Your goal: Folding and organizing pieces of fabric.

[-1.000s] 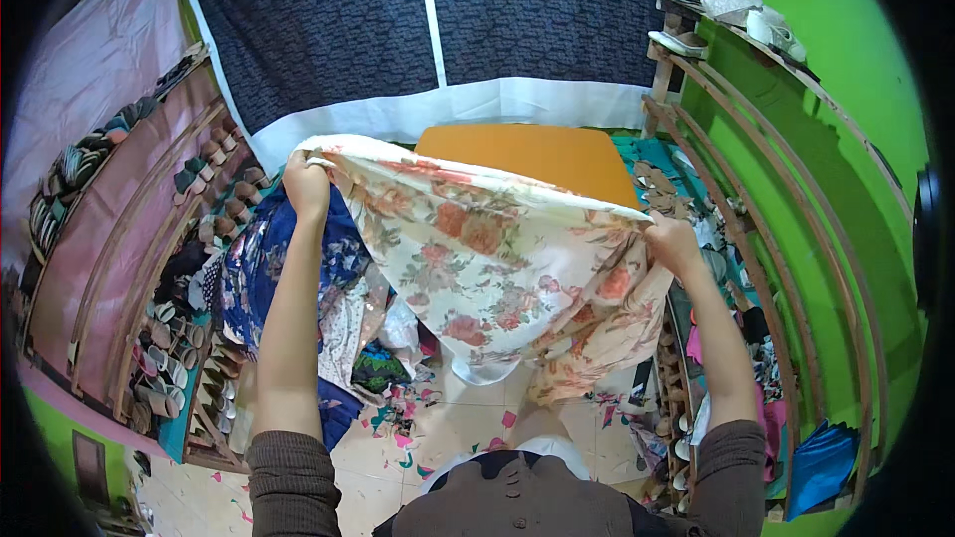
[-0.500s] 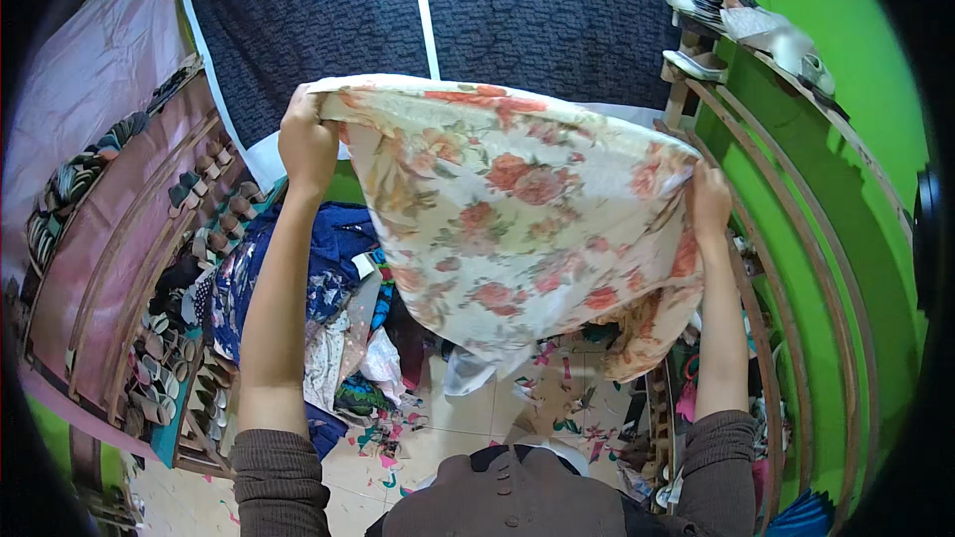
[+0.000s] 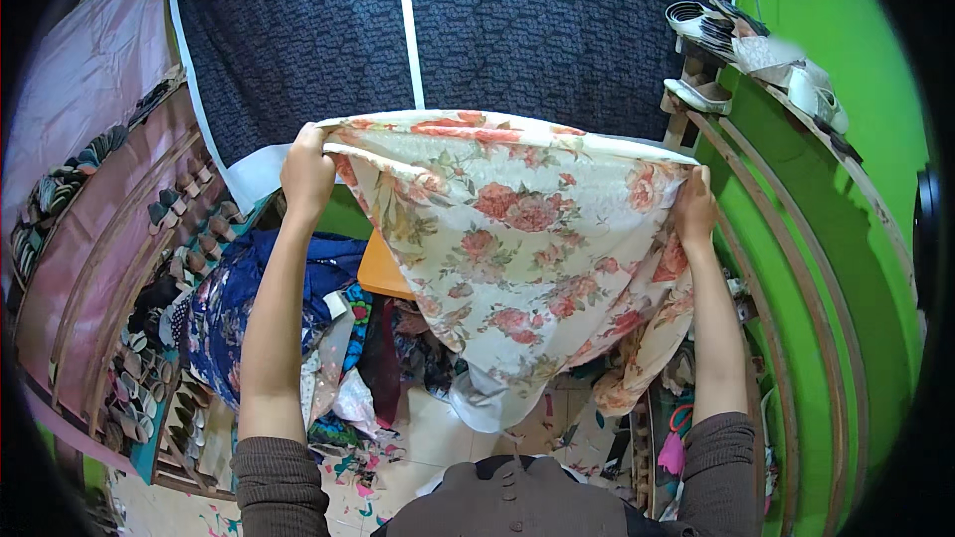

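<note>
The flowery cloth [image 3: 517, 249] is being held higher than before, pinched tight by the left hand [image 3: 306, 171] and right hand [image 3: 694, 207], spreading it wide open.

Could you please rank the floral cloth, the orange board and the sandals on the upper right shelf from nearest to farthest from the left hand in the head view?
1. Floral cloth: in the left hand.
2. Orange board: lower right.
3. Sandals: far right.
</note>
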